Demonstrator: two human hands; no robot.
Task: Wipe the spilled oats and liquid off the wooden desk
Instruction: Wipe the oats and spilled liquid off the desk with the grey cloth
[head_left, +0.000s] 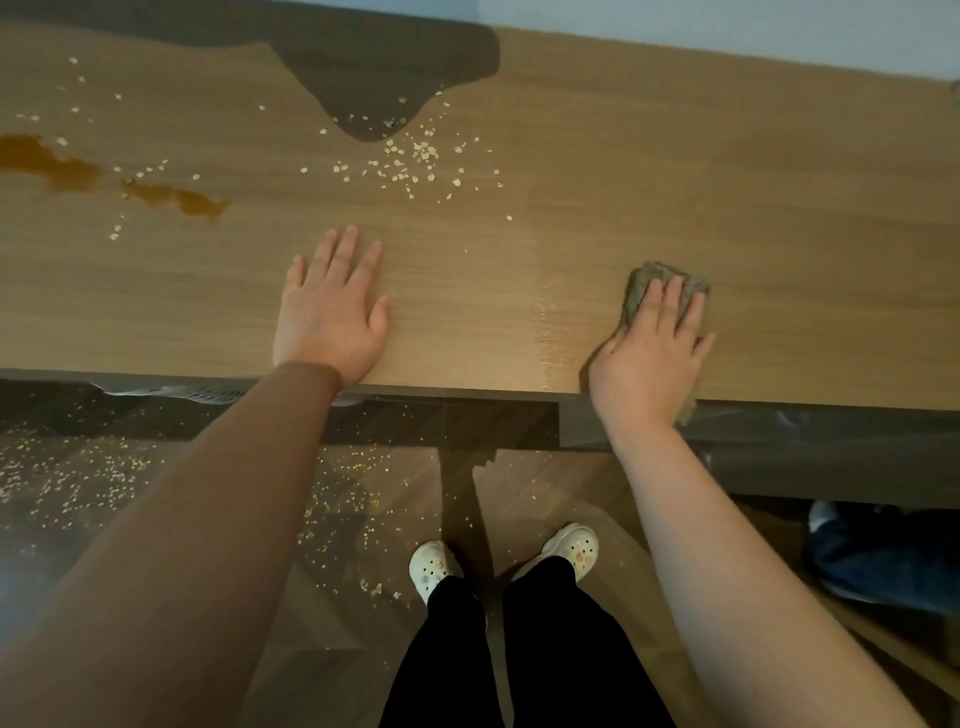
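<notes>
Both flat-fingered: left hand (330, 312) on desk (779, 208), right hand (649, 358) pressing cloth (640, 288); oats (415, 156), amber puddle (52, 161) up-left

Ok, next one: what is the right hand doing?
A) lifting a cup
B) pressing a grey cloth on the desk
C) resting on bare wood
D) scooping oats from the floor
B: the right hand lies with straight fingers on the grey cloth near the front edge of the desk; the oats and amber liquid lie further left.

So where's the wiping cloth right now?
In the head view, the cloth lies on the desk, right of centre near its front edge, under the right hand.
</notes>
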